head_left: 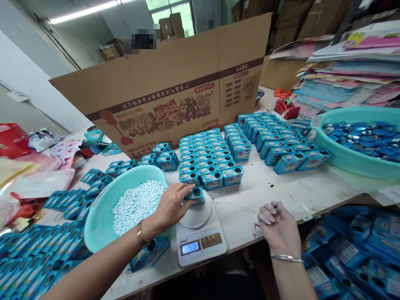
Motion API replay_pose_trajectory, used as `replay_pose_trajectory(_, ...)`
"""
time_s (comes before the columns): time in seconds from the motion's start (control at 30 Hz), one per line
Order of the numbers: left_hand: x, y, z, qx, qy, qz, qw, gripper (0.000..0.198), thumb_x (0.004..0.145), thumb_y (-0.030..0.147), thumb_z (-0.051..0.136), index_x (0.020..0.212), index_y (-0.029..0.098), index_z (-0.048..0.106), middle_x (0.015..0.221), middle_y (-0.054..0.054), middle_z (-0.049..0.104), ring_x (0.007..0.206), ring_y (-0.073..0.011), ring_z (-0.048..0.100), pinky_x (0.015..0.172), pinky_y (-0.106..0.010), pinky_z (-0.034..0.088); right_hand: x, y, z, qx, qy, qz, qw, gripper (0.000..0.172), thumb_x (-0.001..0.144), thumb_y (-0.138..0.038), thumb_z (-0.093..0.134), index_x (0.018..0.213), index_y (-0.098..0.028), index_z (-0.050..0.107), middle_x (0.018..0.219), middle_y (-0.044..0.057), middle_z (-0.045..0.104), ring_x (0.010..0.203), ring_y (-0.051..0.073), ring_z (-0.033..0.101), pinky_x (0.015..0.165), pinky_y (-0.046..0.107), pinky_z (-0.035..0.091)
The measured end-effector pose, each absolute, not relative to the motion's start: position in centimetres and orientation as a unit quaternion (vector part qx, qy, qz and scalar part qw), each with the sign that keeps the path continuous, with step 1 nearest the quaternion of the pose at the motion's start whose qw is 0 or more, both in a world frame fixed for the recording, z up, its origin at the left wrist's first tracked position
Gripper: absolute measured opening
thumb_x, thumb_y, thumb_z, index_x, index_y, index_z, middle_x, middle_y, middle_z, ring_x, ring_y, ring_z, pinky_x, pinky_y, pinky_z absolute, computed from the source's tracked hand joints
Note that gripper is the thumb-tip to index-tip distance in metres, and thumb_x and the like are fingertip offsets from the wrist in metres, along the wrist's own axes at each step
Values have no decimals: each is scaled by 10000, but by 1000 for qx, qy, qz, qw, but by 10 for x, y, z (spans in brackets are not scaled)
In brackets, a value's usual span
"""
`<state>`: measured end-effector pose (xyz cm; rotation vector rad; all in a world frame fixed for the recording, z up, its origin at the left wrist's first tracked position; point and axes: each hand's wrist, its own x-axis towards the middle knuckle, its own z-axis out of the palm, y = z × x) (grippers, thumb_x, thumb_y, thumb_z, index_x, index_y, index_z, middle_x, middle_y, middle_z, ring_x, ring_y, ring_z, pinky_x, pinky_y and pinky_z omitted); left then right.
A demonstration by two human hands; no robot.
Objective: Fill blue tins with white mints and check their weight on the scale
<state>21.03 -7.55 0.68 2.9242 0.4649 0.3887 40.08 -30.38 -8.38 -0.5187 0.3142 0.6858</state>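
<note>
A small blue box with a dark round hole on top [197,193] is on the round plate of a white scale [201,246], whose lit display reads about 153.6. Fingers and thumb of my left hand [175,204] grip that box from its left side. Left of the scale, a turquoise basin [96,225] holds many small white tablets [137,204]. My right hand [275,223], palm up with its fingers curled, is near the table's front edge; whatever its fingers may hold cannot be made out.
Rows of blue boxes [204,156] stand behind the scale, with more at the left. A tall cardboard sheet [175,87] rises behind them. At the right are a basin of blue lids [359,166] and, below it, a pile of boxes [346,250].
</note>
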Motion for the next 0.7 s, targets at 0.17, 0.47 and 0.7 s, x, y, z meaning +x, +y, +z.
replay_pose_trajectory(0.17, 266, -84, 30, 970, 97, 188, 119, 361, 882, 278, 664, 1234, 216, 618, 1130, -86, 708, 1023, -243, 681, 893, -386, 560, 410, -318, -81, -244, 181, 300, 904, 273, 683, -186, 760, 727, -189, 490, 551, -96, 424, 398, 38, 375, 358, 139, 321)
replay_pose_trajectory(0.47, 446, -112, 33, 964, 40, 172, 198, 462, 839, 340, 701, 1266, 202, 593, 1213, -81, 693, 1118, -258, 652, 977, -400, 512, 429, -360, -100, -258, 169, 250, 918, 319, 688, -239, 788, 753, -203, 478, 561, -101, 427, 406, 33, 401, 379, 135, 355)
replay_pose_trajectory(0.7, 492, -113, 5, 987, 51, 110, 105, 425, 873, 343, 633, 1263, 179, 595, 1156, -100, 699, 1121, -297, 624, 970, -435, 466, 443, -370, -106, -249, 210, 221, 919, 281, 695, -207, 761, 754, -201, 487, 546, -103, 428, 394, 32, 389, 368, 129, 346)
